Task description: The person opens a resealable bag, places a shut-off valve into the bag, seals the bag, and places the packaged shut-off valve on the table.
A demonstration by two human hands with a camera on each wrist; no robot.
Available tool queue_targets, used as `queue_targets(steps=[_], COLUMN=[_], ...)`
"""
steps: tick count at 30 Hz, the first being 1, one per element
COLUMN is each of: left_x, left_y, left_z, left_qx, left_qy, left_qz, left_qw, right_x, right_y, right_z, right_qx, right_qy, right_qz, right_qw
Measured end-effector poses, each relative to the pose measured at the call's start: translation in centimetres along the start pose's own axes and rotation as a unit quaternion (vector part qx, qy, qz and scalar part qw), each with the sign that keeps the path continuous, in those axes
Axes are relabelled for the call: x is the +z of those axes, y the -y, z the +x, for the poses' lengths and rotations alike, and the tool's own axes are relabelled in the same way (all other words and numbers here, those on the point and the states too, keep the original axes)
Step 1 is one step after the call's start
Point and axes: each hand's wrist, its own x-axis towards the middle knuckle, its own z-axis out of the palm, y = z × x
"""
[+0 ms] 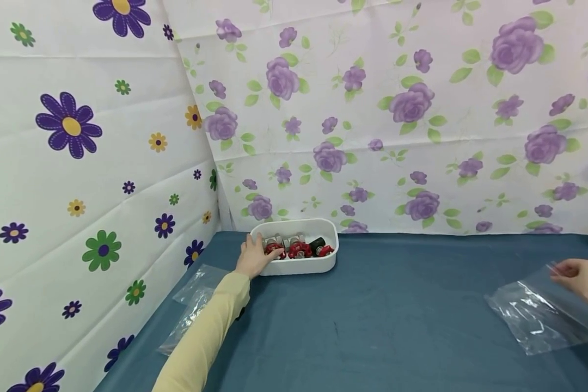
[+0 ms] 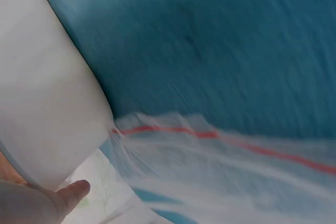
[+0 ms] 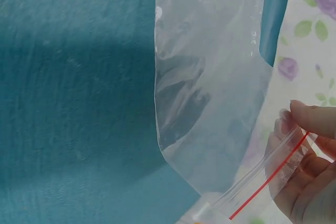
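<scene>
My left hand (image 1: 253, 258) grips the left end of a white plastic tub (image 1: 299, 266), thumb over the rim and beside the contents. Inside lie several valves with red handwheels (image 1: 300, 250) and metal bodies, plus a black cylindrical piece (image 1: 317, 244). The left wrist view has the tub's smooth outer wall (image 2: 47, 77) filling its left side, with a fingertip (image 2: 77, 190) below. At the far right, my right hand (image 1: 580, 277) pinches a clear zip bag (image 1: 534, 316) by its red-striped top edge. The bag (image 3: 210, 77) hangs flat and see-through in the right wrist view.
Another clear plastic bag (image 1: 191, 310) lies by my left forearm, its red stripe (image 2: 184, 130) showing up close in the left wrist view. Blue cloth (image 1: 372, 316) covers the table. Flower-printed sheets (image 1: 372, 179) stand behind and at the left.
</scene>
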Motion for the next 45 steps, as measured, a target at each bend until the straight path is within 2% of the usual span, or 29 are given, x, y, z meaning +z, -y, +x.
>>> queue_targets(steps=[2,6,11,14,16,21,23,30,33,38,40,45], left_x=[0.2,0.6,0.8,1.0,1.1,1.5,1.7,2.2,2.5,3.0,3.1,3.5], left_y=[-0.2,-0.3,-0.9,-1.6,-1.9,-2.4,-2.5,-3.4,-4.0,-4.9,-5.2,-6.1], left_z=[-0.1,-0.4,-0.8,-0.8,-0.8,-0.9,-0.9,-1.1,-1.2,-1.3,-1.3,-1.3], left_qx=[0.003,0.005,0.007,0.012,0.016,0.024,0.025,0.025,0.029,0.044,0.047,0.058], left_qy=[0.001,0.002,0.000,0.000,0.000,-0.001,-0.004,0.001,0.002,-0.003,-0.003,0.000], left_qz=[0.002,0.004,0.000,-0.002,-0.004,-0.010,-0.009,-0.016,-0.015,-0.006,-0.005,0.002], left_qw=[1.0000,1.0000,1.0000,0.9999,0.9999,0.9997,0.9996,0.9996,0.9995,0.9990,0.9989,0.9983], right_x=[-0.1,0.8,1.7,1.8,1.4,-0.8,-1.2,0.1,-0.9,-3.5,-4.3,-5.0], right_y=[0.3,0.0,-0.7,-0.8,0.1,4.6,5.6,4.3,6.5,13.0,14.8,16.9], right_z=[0.3,0.9,1.3,1.4,1.3,0.2,0.1,1.3,0.5,-1.8,-2.4,-2.8], right_qx=[0.011,-0.001,-0.023,-0.018,-0.019,-0.023,-0.034,-0.080,-0.081,-0.093,-0.102,-0.108], right_qy=[0.009,0.002,-0.011,-0.015,-0.016,0.015,0.017,-0.005,0.001,0.005,0.007,0.009], right_qz=[-0.014,-0.048,-0.052,-0.048,-0.049,-0.041,-0.041,-0.046,-0.042,-0.023,-0.016,-0.009], right_qw=[1.000,0.999,0.998,0.999,0.999,0.999,0.998,0.996,0.996,0.995,0.995,0.994])
